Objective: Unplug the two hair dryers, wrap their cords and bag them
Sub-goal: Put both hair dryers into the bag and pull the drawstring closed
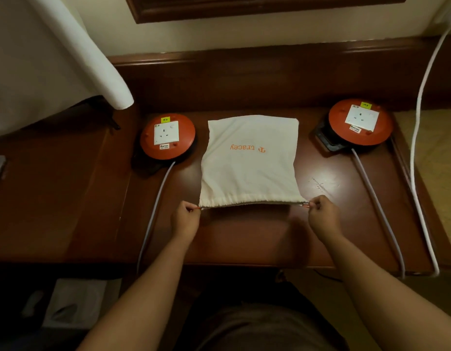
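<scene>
**A:** so where's this at? Both hands are on the drawstring bag (pixel 249 160). The left hand (pixel 186 219) is pinching the cord end at the bag's left corner, the right hand (pixel 323 216) pinching the other end at the right corner, fingers curled tight on the string. The bag lies flat just beyond the knuckles, mouth gathered toward the person.

**B:** and the dryers? I can't see either one. My guess is they're inside the bag, but it looks pretty flat, so I honestly can't tell.

**A:** same. Both sockets look empty though: the orange reel beyond the left hand (pixel 168 136) and the one beyond and outside the right hand (pixel 361 122) have nothing plugged in.

**B:** what could go wrong? Pull harder on one side and the bag slides on that glossy worktop (pixel 244 239), or the mouth cinches lopsided. A thin cord could also slip out of a pinch grip.

**A:** also the reel cables (pixel 153 211) run off the near edge outside each wrist, easy to snag with an elbow.

**B:** room's dim. Dark polished wood, wall straight ahead, white cloth (pixel 54 59) hanging far beyond the left hand.
</scene>
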The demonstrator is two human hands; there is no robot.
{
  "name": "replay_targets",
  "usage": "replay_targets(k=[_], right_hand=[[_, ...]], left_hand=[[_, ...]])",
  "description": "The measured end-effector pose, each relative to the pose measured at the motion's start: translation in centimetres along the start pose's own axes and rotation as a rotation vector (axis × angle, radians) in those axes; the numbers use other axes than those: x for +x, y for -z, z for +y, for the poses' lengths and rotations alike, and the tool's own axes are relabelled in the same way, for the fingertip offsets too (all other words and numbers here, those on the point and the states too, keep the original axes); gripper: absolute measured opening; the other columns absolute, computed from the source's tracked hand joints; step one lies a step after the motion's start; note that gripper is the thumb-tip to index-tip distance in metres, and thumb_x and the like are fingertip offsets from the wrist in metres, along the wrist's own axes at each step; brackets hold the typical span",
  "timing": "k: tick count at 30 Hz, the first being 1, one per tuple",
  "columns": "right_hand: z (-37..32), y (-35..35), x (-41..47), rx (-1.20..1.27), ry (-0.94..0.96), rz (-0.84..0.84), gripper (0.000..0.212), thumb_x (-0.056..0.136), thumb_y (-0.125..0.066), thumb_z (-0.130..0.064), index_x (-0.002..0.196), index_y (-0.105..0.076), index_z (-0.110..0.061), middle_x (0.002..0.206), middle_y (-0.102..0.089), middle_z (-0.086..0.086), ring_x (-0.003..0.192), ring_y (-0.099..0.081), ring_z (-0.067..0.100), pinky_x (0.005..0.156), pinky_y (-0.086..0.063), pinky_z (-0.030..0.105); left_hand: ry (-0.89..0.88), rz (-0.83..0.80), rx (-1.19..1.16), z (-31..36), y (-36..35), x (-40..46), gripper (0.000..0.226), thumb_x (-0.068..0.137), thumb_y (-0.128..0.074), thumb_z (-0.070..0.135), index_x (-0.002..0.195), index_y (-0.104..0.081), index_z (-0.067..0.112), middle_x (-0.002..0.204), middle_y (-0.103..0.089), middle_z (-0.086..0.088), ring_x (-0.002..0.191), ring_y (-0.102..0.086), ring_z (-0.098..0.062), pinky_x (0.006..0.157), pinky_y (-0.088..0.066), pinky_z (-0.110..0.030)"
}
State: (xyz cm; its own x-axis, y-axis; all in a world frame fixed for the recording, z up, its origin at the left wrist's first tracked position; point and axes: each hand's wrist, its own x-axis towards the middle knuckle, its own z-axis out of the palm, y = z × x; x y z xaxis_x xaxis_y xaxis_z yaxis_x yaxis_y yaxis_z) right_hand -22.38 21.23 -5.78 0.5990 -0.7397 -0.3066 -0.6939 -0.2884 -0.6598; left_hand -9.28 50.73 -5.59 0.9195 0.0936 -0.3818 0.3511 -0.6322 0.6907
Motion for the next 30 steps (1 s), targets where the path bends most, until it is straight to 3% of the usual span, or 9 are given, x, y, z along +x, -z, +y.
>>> replay_targets(k=[3,6,10,13,16,19,23,27,30], right_hand=[[-0.4,-0.1,-0.9,-0.006,-0.029,0.022,0.014,0.087,-0.045,0.004,0.087,-0.056,-0.005,0.083,-0.06,0.013,0.074,-0.054,0.027,0.058,-0.04,0.028],[-1.0,0.3,-1.4,-0.098,0.01,0.001,0.016,0.085,-0.047,0.004,0.087,-0.053,-0.01,0.081,-0.058,0.011,0.068,-0.051,0.025,0.048,-0.033,0.024],[-1.8,1.0,-1.9,-0.224,0.083,-0.064,0.014,0.08,-0.051,0.003,0.092,-0.055,-0.003,0.078,-0.053,0.01,0.069,-0.049,0.028,0.052,-0.035,0.029],[-1.6,1.9,-1.7,-0.199,0.041,-0.057,0.013,0.08,-0.054,0.001,0.092,-0.056,0.0,0.082,-0.054,0.013,0.074,-0.052,0.033,0.061,-0.041,0.034],[-0.5,2.5,-1.0,-0.173,0.027,0.002,0.016,0.081,-0.05,0.004,0.095,-0.058,0.002,0.086,-0.058,0.02,0.075,-0.052,0.032,0.065,-0.042,0.034],[0.2,2.1,-0.5,-0.152,0.003,0.019,0.018,0.083,-0.044,0.005,0.095,-0.058,0.001,0.086,-0.061,0.022,0.075,-0.054,0.034,0.062,-0.042,0.034],[0.8,1.5,-0.1,-0.122,-0.087,0.007,0.016,0.085,-0.042,0.0,0.093,-0.054,-0.008,0.088,-0.06,0.02,0.076,-0.054,0.034,0.062,-0.039,0.03],[1.1,2.0,0.1,-0.102,-0.157,0.061,0.017,0.088,-0.04,0.001,0.098,-0.053,-0.003,0.088,-0.056,0.02,0.077,-0.05,0.031,0.066,-0.039,0.032],[0.8,2.3,0.4,-0.096,-0.19,0.106,0.02,0.089,-0.039,0.001,0.102,-0.054,0.0,0.099,-0.059,0.026,0.083,-0.053,0.035,0.071,-0.043,0.036]], left_hand=[[0.13,-0.024,-0.278,0.0,0.3,0.0,0.017,0.089,-0.055,0.005,0.078,-0.053,0.018,0.075,-0.058,-0.009,0.059,-0.053,-0.014,0.049,-0.037,-0.025],[0.135,-0.034,-0.297,0.0,0.5,0.1,0.013,0.089,-0.052,0.002,0.082,-0.054,0.013,0.067,-0.054,-0.006,0.056,-0.05,-0.017,0.049,-0.037,-0.025],[-0.075,-0.043,0.118,0.3,0.8,0.1,0.009,0.09,-0.052,0.006,0.086,-0.053,0.015,0.082,-0.057,-0.004,0.079,-0.054,-0.025,0.066,-0.038,-0.031],[-0.18,-0.069,0.264,-0.4,1.8,0.5,0.018,0.087,-0.051,-0.002,0.094,-0.056,0.013,0.087,-0.057,-0.003,0.083,-0.055,-0.027,0.065,-0.035,-0.029],[-0.067,0.01,0.013,-1.8,3.5,1.7,0.025,0.085,-0.048,-0.013,0.085,-0.055,0.011,0.088,-0.059,-0.009,0.089,-0.054,-0.024,0.067,-0.038,-0.024],[0.115,0.057,-0.241,-2.1,4.0,1.9,0.02,0.091,-0.048,-0.003,0.084,-0.058,0.012,0.081,-0.056,-0.009,0.08,-0.054,-0.02,0.074,-0.037,-0.027],[0.276,-0.019,-0.622,-0.7,3.5,1.3,0.03,0.096,-0.033,-0.004,0.082,-0.055,0.01,0.061,-0.038,-0.005,0.03,-0.032,-0.006,0.048,-0.04,-0.022],[0.279,0.013,-0.621,-0.4,4.2,1.9,0.028,0.096,-0.034,-0.002,0.08,-0.053,0.011,0.062,-0.036,-0.006,0.025,-0.024,-0.001,0.033,-0.019,-0.008],[0.276,0.047,-0.504,-1.0,4.6,2.3,0.023,0.093,-0.045,0.002,0.077,-0.055,0.017,0.062,-0.037,-0.004,0.034,-0.031,-0.005,0.032,-0.02,-0.01]])
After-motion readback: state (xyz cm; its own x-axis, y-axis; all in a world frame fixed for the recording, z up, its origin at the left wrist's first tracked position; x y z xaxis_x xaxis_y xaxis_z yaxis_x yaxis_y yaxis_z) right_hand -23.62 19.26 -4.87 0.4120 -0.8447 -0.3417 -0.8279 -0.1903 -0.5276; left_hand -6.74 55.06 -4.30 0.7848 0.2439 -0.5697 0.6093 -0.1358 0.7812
